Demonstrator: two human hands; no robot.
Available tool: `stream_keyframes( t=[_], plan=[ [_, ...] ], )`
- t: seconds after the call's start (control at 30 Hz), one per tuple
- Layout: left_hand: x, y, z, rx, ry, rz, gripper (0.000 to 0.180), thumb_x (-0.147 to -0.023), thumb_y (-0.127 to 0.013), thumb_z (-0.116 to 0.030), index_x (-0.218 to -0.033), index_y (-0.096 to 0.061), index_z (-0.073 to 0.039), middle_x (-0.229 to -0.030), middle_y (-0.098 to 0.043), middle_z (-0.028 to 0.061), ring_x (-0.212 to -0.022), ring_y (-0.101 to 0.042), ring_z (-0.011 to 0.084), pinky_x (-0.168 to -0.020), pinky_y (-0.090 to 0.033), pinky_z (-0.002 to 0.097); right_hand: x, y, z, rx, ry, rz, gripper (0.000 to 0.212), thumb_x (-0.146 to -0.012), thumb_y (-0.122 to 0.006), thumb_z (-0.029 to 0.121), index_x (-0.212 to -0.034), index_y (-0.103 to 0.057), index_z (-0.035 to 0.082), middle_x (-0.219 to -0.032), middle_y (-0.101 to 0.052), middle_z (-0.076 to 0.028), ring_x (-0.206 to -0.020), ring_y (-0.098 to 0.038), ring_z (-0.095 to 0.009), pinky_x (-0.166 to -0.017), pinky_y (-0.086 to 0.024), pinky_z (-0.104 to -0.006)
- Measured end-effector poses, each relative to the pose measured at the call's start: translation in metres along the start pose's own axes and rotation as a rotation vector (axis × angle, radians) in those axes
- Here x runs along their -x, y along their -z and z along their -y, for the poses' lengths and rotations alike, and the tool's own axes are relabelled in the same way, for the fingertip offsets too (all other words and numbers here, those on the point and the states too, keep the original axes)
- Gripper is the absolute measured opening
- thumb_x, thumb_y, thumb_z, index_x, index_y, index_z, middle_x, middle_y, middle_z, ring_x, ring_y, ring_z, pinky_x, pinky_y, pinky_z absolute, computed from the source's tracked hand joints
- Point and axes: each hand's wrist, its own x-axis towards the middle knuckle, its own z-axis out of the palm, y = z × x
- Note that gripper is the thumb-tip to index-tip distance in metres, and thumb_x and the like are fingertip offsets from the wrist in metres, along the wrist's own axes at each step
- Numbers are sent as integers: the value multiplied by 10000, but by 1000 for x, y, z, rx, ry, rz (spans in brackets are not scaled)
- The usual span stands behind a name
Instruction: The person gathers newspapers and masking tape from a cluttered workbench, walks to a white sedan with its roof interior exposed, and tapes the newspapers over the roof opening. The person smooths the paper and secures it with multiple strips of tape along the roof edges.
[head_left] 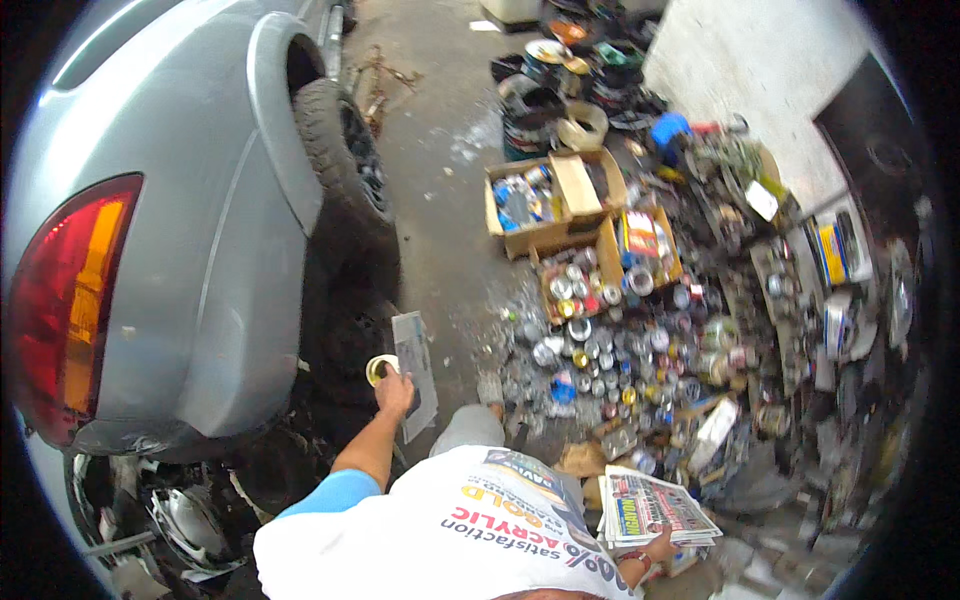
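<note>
My left hand (396, 394) reaches out beside the rear of a silver car (215, 230), its fingers closed on a roll of pale tape (373, 370). Just right of that hand, a newspaper sheet (414, 350) hangs or lies lengthwise. Whether the hand also grips this sheet, I cannot tell. At the lower right my right hand (660, 548) is closed on the near edge of a stack of folded newspapers (650, 505). The fingers underneath the stack are hidden.
Cardboard boxes (535, 238) of cans stand ahead on the right, with many loose cans (600, 365) spread before them. Buckets (530, 120) crowd the back near a pale wall (760, 60). The car's rear wheel (340, 150) borders a strip of concrete floor (435, 210).
</note>
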Motion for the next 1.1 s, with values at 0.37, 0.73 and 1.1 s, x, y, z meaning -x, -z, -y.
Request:
stream_keyframes(
  t=[0.37,0.73,1.1],
  plan=[
    [-162,143,-165,376,-192,-306,714,-1071,-684,-406,-1471,-517,161,-1302,-680,428,-1234,-641,580,-1096,-479,603,91,-394,76,222,261,417,590,-919,-807,29,-1423,-587,-186,-1386,-723,-282,-1191,-730,-361,-1042,-560,-452],
    [-430,251,-307,476,-203,-131,735,-1071,-670,-460,-1462,-518,144,-1353,-658,432,-1290,-622,591,-1130,-466,605,271,-794,138,390,538,750,624,-860,-808,7,-1435,-590,-102,-1330,-734,-298,-1227,-733,-410,-1092,-535,-473],
    [-714,441,-436,577,-123,-222,842,-1060,-667,-439,-1603,-411,151,-1479,-593,447,-1409,-568,570,-1209,-437,569,557,-1156,423,119,562,1125,425,-932,-800,26,-1309,-658,-108,-1240,-779,-214,-1079,-749,-300,-1005,-560,-416]
  ],
)
